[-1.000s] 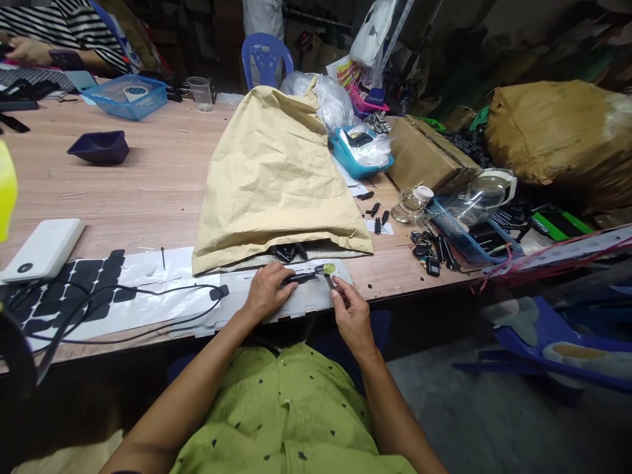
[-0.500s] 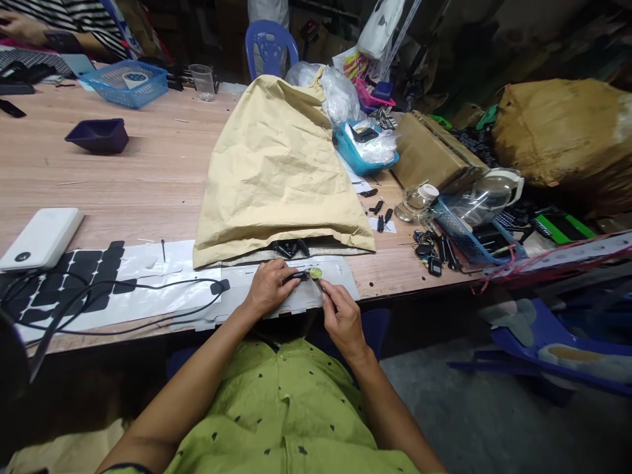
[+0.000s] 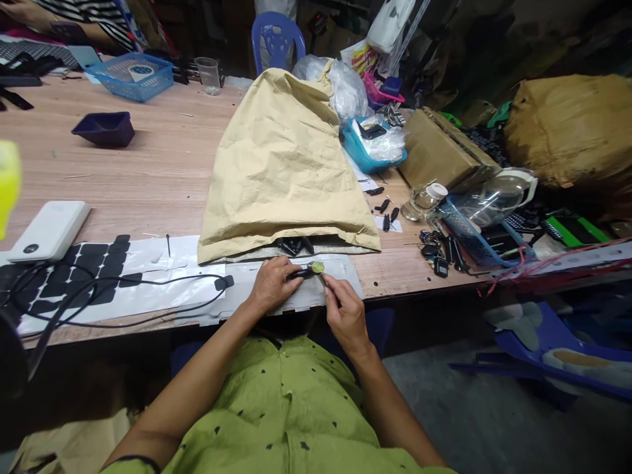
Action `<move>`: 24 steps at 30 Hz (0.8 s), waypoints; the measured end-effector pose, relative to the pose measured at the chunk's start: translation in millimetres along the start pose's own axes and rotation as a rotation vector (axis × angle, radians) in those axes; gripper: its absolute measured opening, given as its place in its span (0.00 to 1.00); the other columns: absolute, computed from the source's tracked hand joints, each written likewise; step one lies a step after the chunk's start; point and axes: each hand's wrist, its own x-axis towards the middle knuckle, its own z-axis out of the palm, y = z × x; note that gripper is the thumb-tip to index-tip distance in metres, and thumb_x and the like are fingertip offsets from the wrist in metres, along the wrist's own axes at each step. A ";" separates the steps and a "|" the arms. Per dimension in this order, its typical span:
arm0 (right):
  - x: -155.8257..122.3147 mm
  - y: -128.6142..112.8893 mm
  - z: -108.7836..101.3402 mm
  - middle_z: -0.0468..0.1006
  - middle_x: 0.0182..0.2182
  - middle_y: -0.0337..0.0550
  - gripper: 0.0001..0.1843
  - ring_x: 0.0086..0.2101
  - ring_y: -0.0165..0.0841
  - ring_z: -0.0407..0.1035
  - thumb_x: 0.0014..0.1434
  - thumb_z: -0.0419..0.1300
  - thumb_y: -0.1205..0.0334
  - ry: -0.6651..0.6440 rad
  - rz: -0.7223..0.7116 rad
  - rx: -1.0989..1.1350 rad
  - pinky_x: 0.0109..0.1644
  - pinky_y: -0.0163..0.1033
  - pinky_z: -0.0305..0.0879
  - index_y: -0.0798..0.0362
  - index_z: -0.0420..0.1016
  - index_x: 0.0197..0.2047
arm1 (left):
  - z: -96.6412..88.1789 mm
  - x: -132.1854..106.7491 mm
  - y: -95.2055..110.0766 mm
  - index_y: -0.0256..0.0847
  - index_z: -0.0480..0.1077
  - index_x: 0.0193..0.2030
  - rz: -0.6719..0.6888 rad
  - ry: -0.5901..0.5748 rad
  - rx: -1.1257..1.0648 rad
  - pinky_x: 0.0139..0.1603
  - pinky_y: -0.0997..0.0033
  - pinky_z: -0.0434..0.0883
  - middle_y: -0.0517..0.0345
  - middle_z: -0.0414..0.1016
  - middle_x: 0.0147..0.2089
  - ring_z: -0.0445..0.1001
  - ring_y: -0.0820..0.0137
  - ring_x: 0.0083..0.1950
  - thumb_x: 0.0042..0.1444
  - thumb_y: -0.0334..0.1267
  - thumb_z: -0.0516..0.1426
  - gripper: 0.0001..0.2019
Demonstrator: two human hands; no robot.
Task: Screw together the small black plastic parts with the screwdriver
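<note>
My left hand [image 3: 271, 284] is closed on a small black object [image 3: 300, 272], perhaps a fob-like casing; its far end is covered by my fingers. My right hand [image 3: 345, 313] pinches a thin stick-like tool [image 3: 324, 279]. A yellow-green rounded piece [image 3: 317, 267] lies where the tool and the black object meet; I cannot tell which one it belongs to. Both hands are over a pale sheet [image 3: 340, 271] at the table's front edge. Just beyond them, several black pieces [image 3: 295, 245] show in the mouth of a beige bag [image 3: 291, 171].
At left are a white power bank [image 3: 49, 230], a black cable [image 3: 162, 282] and black stickers on white sheets. Key fobs [image 3: 434, 253], a glass jar [image 3: 422, 204] and baskets stand right. A purple tray [image 3: 105, 129] is farther back. Another person's arm [image 3: 93, 31] shows top left.
The view has shifted slightly, and a bright yellow shape has entered at the left edge. Both hands keep their hold; the right-hand tool is tilted a little differently beside the yellow-green piece.
</note>
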 end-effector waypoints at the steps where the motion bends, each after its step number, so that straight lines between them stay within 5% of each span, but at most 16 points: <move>1: 2.1 4.7 -1.4 0.82 0.41 0.48 0.19 0.43 0.37 0.76 0.70 0.50 0.65 0.025 0.011 -0.042 0.50 0.42 0.74 0.50 0.78 0.57 | -0.1 0.0 0.1 0.48 0.81 0.47 -0.002 0.000 0.001 0.45 0.63 0.67 0.55 0.77 0.39 0.74 0.62 0.44 0.59 0.39 0.61 0.11; 8: 15.6 42.0 -2.4 0.77 0.35 0.47 0.17 0.37 0.39 0.70 0.67 0.51 0.67 0.104 0.098 -0.439 0.43 0.41 0.66 0.50 0.80 0.51 | -4.6 -0.5 3.4 0.44 0.79 0.45 -0.005 0.000 0.003 0.44 0.64 0.66 0.55 0.76 0.37 0.74 0.62 0.42 0.63 0.42 0.57 0.10; 16: 14.5 37.8 5.2 0.73 0.37 0.48 0.18 0.38 0.41 0.64 0.65 0.52 0.68 0.061 0.122 -0.601 0.42 0.43 0.60 0.51 0.77 0.53 | -13.4 -2.4 1.3 0.42 0.73 0.33 -0.020 0.008 -0.111 0.42 0.66 0.65 0.55 0.75 0.35 0.71 0.66 0.38 0.69 0.45 0.47 0.19; 24: 15.3 35.5 4.9 0.71 0.37 0.49 0.18 0.38 0.41 0.62 0.66 0.52 0.68 0.031 0.125 -0.644 0.41 0.42 0.58 0.51 0.77 0.55 | -30.3 -6.7 0.8 0.41 0.69 0.20 0.106 -0.258 -0.179 0.49 0.60 0.62 0.58 0.72 0.26 0.67 0.67 0.35 0.67 0.49 0.50 0.25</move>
